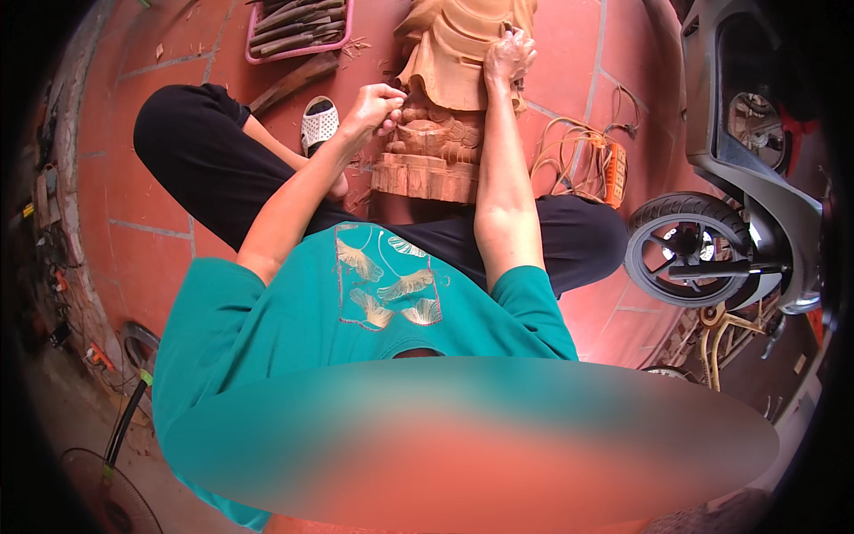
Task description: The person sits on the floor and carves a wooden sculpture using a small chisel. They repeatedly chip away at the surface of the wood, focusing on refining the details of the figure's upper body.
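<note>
A carved wooden statue (pixel 449 67) with draped robe folds lies between my knees on the floor, its carved base (pixel 427 178) closest to me. My right hand (pixel 510 58) rests on the right side of the robe, fingers curled in. Anything within that grip is too small to make out. Just left of the carving, where robe and base meet, my left hand (pixel 374 109) is closed in a pinch. Whatever its fingertips hold, if anything, does not show clearly.
A pink basket (pixel 307 52) of long dark carving tools sits far left, near a wood piece (pixel 294 82) and a white sandal (pixel 318 125). On the right lie an orange power strip (pixel 615 173) and its tangled cord, beside a motorbike wheel (pixel 689 249). Wood shavings dot the tiles.
</note>
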`<state>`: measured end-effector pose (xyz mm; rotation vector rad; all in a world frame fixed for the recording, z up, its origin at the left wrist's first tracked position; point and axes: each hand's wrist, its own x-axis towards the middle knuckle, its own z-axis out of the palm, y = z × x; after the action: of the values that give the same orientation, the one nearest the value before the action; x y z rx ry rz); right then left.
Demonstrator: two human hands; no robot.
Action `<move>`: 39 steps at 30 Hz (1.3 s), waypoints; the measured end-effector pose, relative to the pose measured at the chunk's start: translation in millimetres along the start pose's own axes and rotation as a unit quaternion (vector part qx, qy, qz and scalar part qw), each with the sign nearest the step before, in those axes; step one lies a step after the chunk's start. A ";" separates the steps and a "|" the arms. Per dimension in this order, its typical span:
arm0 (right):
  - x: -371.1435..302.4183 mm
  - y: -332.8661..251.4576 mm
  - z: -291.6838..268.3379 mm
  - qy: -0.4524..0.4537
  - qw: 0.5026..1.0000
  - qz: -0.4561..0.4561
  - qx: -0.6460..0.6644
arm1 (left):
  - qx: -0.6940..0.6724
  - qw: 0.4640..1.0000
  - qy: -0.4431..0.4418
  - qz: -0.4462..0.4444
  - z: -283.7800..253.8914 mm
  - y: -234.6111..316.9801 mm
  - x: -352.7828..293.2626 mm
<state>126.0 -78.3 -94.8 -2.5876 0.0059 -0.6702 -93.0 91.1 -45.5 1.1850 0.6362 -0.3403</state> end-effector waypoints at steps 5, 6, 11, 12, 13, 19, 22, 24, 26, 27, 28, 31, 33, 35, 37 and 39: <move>-1.9 -3.0 0.2 -0.004 1.000 0.003 -0.002 | 0.044 0.998 0.034 0.029 -6.8 9.6 -8.6; -1.8 -3.8 -0.2 -0.005 1.000 0.004 -0.007 | 0.080 0.996 0.029 0.031 -6.7 8.0 -6.3; -0.1 -2.5 2.9 0.015 1.000 0.000 0.001 | 0.272 0.954 0.044 0.119 -0.7 5.8 14.2; 0.6 -4.7 0.5 0.012 1.000 0.000 0.007 | 0.316 0.935 0.051 0.154 -2.4 5.1 20.3; -0.9 -6.8 -1.4 -0.016 1.000 0.017 0.018 | 0.283 0.948 0.045 0.140 -5.6 0.7 23.2; 1.1 -0.5 -2.1 -0.022 1.000 0.012 0.009 | -0.007 1.000 0.003 0.013 1.1 6.3 -0.3; 1.6 1.2 0.3 -0.025 1.000 0.005 -0.012 | -0.049 0.998 0.001 0.028 -5.6 1.7 0.7; 0.8 1.1 2.5 -0.012 1.000 0.005 -0.010 | -0.054 0.998 0.008 0.033 -6.0 1.2 -3.1; -0.7 -0.7 1.3 -0.010 1.000 0.008 0.002 | 0.052 0.998 0.007 0.020 -4.2 6.7 -9.9; -0.8 -2.8 -1.3 -0.016 1.000 0.010 0.014 | 0.105 0.994 0.007 0.013 -2.8 9.5 -12.6; -1.1 -4.9 -3.5 -0.022 0.999 0.012 0.025 | 0.139 0.990 0.013 0.019 -2.7 6.7 -8.3; -0.7 -6.8 -5.0 -0.013 1.000 0.011 0.015 | 0.208 0.977 0.021 0.047 0.7 4.4 2.4; -0.9 -4.9 -3.4 -0.008 1.000 0.006 0.016 | 0.195 0.979 0.025 0.053 4.0 5.0 7.7; -0.4 -2.9 -2.6 -0.010 1.000 0.004 0.010 | 0.167 0.984 0.027 0.054 5.6 3.4 9.1; 1.2 -0.4 -2.3 -0.020 1.000 0.006 -0.005 | 0.125 0.991 0.025 0.050 6.7 -0.3 7.8; 1.4 -0.7 -2.1 -0.016 1.000 0.009 -0.003 | 0.082 0.996 0.023 0.030 7.0 -1.8 6.5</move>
<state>126.2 -78.8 -92.3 -2.6006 0.0216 -0.6216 -87.0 84.5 -49.2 1.3698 0.6209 -0.3191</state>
